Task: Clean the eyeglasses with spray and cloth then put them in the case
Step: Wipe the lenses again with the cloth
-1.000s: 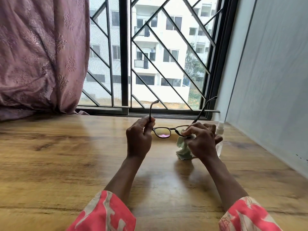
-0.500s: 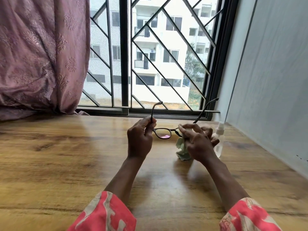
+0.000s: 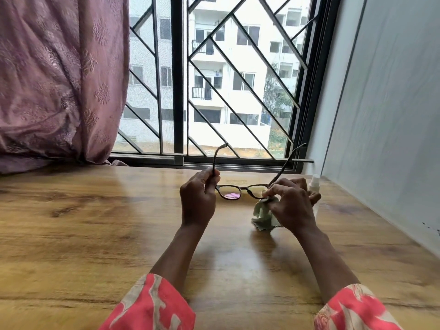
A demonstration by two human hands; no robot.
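Glasses (image 3: 240, 190) stay steady: left hand (image 3: 197, 201) pinches one temple so right hand (image 3: 291, 203) can pinch cloth (image 3: 263, 216) over the lens.

Dark-framed eyeglasses (image 3: 240, 189) held above the table (image 3: 95, 234), arms unfolded and raised, pale green cloth (image 3: 263, 214) bunched at one lens, spray bottle (image 3: 313, 184) upright just beyond
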